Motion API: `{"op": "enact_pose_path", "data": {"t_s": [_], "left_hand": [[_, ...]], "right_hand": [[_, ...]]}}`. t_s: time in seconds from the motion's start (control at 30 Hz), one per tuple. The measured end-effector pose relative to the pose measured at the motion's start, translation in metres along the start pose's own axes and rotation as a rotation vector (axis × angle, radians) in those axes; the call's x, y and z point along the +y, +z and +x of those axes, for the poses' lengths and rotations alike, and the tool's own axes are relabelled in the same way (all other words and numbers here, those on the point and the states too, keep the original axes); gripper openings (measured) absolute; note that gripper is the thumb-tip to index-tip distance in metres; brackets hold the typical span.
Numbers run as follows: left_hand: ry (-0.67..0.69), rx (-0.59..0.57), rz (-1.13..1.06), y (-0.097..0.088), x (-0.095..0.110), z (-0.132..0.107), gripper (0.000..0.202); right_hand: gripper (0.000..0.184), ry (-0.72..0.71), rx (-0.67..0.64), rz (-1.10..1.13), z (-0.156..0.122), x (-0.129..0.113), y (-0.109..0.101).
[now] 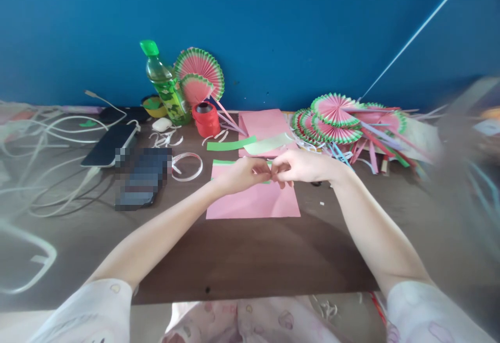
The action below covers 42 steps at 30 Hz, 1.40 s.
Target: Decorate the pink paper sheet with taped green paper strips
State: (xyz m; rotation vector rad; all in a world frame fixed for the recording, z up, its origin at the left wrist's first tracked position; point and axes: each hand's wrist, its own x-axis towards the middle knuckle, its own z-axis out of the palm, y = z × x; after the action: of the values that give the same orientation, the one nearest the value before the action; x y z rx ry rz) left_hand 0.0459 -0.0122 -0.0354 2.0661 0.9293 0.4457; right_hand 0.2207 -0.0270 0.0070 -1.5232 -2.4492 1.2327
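My left hand (242, 174) and my right hand (299, 167) meet over a pink sheet of paper (253, 205) on the table. Both are closed in a pinch, fingertips nearly touching. Whatever lies between them is too small or hidden to make out. Green edging (222, 162) shows along the far side of that sheet, partly covered by my hands. Just beyond, a bright green paper strip (229, 145) and a pale green strip (269, 144) lie partly over a second pink sheet (265, 120).
Pleated pink-and-green paper fans (336, 111) are heaped at right with coloured strips. Another fan (201, 69) leans behind a red container (205, 120) and a green-capped bottle (167, 87). At left are a phone (145, 179), a dark device (109, 145), a tape roll (187, 167) and white cables (50, 124).
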Motion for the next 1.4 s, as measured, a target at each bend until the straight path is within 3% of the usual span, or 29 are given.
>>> {"op": "enact_pose_path", "data": {"t_s": [0.33,0.5,0.63,0.87,1.0,1.1,1.2,1.3,1.4], "left_hand": [[-0.086,-0.06,-0.252,-0.007,-0.004,0.002,0.009],[-0.069,-0.026,-0.188,-0.007,-0.007,0.002,0.01],[-0.057,-0.029,-0.264,-0.005,-0.013,0.003,0.009],[-0.155,-0.056,-0.434,-0.007,-0.017,0.003,0.008],[-0.202,-0.077,-0.366,-0.013,-0.019,0.005,0.015],[-0.217,-0.115,-0.292,-0.017,-0.024,0.006,0.019],[-0.197,-0.169,-0.264,-0.021,-0.029,0.007,0.019],[-0.165,-0.152,-0.28,-0.023,-0.032,0.008,0.019],[-0.116,-0.12,-0.323,-0.024,-0.032,0.008,0.022]], "right_hand": [[0.014,-0.036,0.137,-0.057,-0.001,-0.003,0.005],[0.015,-0.044,0.159,-0.018,0.003,0.0,0.007],[0.012,-0.073,0.2,-0.018,0.005,0.0,0.01],[0.009,-0.156,0.285,-0.022,0.0,-0.008,0.009],[0.017,0.02,0.225,-0.028,-0.012,0.007,-0.011],[0.022,0.308,0.302,-0.202,-0.016,0.036,-0.025],[0.03,0.474,0.376,-0.423,-0.012,0.06,-0.029],[0.032,0.345,0.501,-0.504,-0.005,0.058,-0.025],[0.028,0.09,0.438,-0.245,0.003,0.036,-0.014]]}}
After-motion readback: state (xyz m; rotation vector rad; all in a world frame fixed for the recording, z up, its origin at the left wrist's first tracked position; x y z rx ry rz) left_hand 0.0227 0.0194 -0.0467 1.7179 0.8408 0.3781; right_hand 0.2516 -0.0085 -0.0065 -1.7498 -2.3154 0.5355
